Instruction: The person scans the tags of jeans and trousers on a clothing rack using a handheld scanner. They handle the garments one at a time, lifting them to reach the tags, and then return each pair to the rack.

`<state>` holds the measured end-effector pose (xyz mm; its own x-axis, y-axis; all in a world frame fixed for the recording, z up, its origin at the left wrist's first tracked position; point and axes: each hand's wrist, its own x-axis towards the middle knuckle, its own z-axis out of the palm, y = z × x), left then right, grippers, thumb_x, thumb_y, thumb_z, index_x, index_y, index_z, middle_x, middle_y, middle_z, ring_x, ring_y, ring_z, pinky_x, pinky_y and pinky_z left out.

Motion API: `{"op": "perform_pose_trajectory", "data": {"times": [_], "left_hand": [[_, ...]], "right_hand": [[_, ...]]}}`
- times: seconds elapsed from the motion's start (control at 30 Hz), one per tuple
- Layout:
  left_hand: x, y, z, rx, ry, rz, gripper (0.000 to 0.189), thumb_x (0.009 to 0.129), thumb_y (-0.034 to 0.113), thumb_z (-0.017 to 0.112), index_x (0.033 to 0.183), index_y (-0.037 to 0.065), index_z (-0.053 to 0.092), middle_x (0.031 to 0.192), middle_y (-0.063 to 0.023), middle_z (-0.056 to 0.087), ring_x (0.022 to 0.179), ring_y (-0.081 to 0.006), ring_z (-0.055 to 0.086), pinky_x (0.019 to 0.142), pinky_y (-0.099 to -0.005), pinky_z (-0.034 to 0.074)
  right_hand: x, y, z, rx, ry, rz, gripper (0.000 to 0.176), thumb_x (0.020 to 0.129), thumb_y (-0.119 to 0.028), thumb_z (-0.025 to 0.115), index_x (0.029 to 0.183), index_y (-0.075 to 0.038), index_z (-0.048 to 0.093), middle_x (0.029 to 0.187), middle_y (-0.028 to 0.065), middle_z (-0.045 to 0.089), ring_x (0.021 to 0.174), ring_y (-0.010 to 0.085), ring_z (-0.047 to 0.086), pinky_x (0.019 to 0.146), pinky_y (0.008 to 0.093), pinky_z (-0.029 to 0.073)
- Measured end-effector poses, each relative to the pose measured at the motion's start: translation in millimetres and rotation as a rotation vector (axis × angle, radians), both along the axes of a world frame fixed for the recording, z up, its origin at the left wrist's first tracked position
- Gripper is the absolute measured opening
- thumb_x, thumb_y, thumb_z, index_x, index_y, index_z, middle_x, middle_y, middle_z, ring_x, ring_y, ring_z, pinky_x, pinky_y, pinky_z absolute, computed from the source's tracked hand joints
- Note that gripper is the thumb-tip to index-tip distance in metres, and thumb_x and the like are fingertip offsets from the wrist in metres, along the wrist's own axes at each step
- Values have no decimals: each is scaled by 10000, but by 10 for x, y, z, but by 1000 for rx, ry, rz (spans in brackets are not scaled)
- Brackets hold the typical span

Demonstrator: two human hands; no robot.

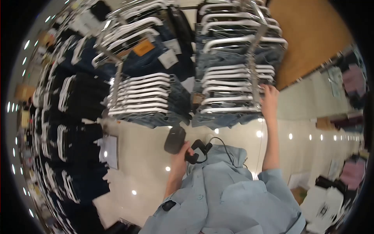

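Observation:
My left hand (180, 159) is closed around a dark handheld device (175, 139) with a wide, rounded head, held below the left rack. Just right of it, a black piece (196, 151) with a cable sits against my shirt front. My right hand (269, 100) reaches up to the right rack. Its fingers curl at the right ends of the white hangers (228, 99), which carry folded blue jeans (226, 119). The exact grip is partly hidden by the fingers.
More jeans on white hangers (142, 91) fill the left rack. Metal rails (253, 74) run forward above both rows. Dark trousers (86, 95) hang along the left wall. A wooden panel (311, 37) stands at upper right. White and pink tops (323, 206) are at lower right.

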<state>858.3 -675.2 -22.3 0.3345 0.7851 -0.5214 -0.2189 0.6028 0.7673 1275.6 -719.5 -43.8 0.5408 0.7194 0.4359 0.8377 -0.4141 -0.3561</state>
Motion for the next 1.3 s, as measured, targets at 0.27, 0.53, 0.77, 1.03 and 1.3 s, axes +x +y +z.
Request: {"op": "perform_pose_trajectory", "data": {"times": [0.27, 0.53, 0.77, 1.03, 1.3], "left_hand": [[17, -39, -14, 67, 33, -58, 115, 997, 130, 644, 1001, 23, 602, 702, -37, 583, 662, -137, 578, 676, -293, 465], [61, -36, 11, 79, 57, -33, 159, 983, 174, 678, 984, 25, 624, 690, -9, 580, 629, -99, 557, 623, -273, 443], [-7, -29, -8, 69, 57, -45, 141, 964, 179, 703, 924, 66, 629, 687, 11, 587, 622, -82, 552, 615, -263, 433], [-34, -55, -63, 87, 4, 27, 130, 968, 169, 701, 941, 64, 629, 694, 9, 595, 614, -81, 554, 622, -265, 436], [-22, -77, -22, 64, -14, 25, 136, 972, 185, 703, 978, 60, 652, 682, 1, 595, 650, -85, 552, 652, -282, 440]], "right_hand": [[-140, 36, -32, -127, 76, -124, 610, 742, 65, 773, 1290, -132, 590, 1312, 120, 530, 1246, 365, 479, 1014, 438, 451], [-276, -35, -129, 7, 45, -51, 779, 646, 217, 568, 1345, -126, 570, 1327, 156, 506, 1264, 381, 463, 1023, 454, 432], [-260, -41, -233, 54, -40, -40, 714, 702, 168, 603, 1365, -91, 560, 1342, 186, 503, 1259, 415, 463, 1046, 480, 407], [-271, -15, -185, 26, -36, -38, 737, 669, 186, 552, 1363, -63, 543, 1322, 193, 502, 1217, 435, 458, 1032, 489, 397], [-188, -26, -253, 43, -48, -6, 688, 700, 160, 545, 1350, -66, 550, 1325, 194, 512, 1222, 435, 455, 1042, 508, 387]]}}
